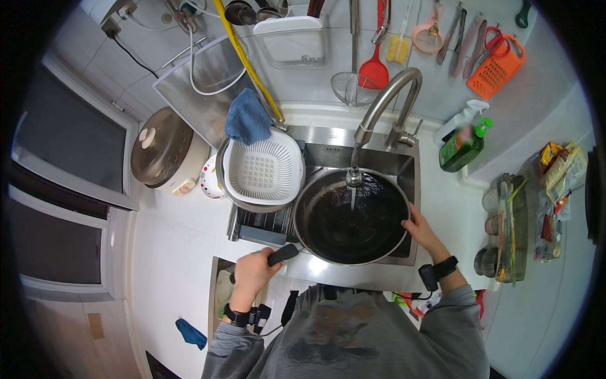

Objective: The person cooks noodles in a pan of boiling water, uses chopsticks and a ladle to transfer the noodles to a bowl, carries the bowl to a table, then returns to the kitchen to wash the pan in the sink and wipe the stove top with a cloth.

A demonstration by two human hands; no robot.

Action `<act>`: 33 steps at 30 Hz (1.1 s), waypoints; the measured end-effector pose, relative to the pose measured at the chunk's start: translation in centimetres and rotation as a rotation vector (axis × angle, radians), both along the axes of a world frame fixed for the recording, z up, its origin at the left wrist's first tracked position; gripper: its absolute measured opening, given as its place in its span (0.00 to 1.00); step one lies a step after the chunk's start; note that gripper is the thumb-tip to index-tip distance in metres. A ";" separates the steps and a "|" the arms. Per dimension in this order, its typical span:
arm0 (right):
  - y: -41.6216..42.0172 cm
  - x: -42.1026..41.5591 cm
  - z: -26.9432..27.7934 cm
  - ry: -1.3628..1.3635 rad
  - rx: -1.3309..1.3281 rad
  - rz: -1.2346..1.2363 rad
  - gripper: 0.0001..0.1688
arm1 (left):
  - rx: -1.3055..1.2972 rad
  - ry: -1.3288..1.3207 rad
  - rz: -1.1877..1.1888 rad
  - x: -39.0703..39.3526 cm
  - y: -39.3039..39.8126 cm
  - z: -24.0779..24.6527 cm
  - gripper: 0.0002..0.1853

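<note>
A black frying pan (352, 227) is held over the stainless steel sink (409, 175), and a stream of water runs into it from the curved metal faucet (388, 94). My left hand (255, 271) is closed around the pan's black handle (282, 255). On the far side, my right hand (420, 227) grips the pan's right rim, thumb on the inner edge. Water lies in the pan, with ripples and bright reflections under the spout. Left of the pan, a white plastic colander (262, 168) rests in a metal bowl, with a blue cloth (248, 116) draped at its back.
A cream electric cooker (170, 151) with a dark lid stands at left. Green dish soap (461, 147) and a white spray bottle (461, 121) stand right of the faucet. Utensils and an orange grater (496, 71) hang behind. A blue cloth (191, 333) lies on the left counter.
</note>
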State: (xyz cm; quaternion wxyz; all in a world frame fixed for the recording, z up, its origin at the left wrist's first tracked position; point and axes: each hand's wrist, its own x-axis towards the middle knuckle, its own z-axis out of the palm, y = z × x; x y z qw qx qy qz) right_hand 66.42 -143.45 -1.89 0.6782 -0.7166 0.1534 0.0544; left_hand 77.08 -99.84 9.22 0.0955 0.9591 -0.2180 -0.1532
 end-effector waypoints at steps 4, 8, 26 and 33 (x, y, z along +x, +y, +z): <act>-0.3 0.0 5.5 -0.034 -0.114 0.012 0.40 | -0.157 0.085 0.074 -1.8 0.0 -6.0 0.20; -0.4 0.0 5.8 -0.206 -0.279 -0.032 0.41 | -0.383 0.067 0.120 -2.2 -1.5 -11.1 0.19; 2.4 1.9 -4.3 -0.119 0.158 -0.119 0.42 | 0.006 -0.297 -0.045 3.3 -1.8 2.7 0.15; -0.9 0.9 0.3 -0.158 -0.022 -0.010 0.42 | -0.117 0.067 0.075 -0.5 -0.8 -4.9 0.20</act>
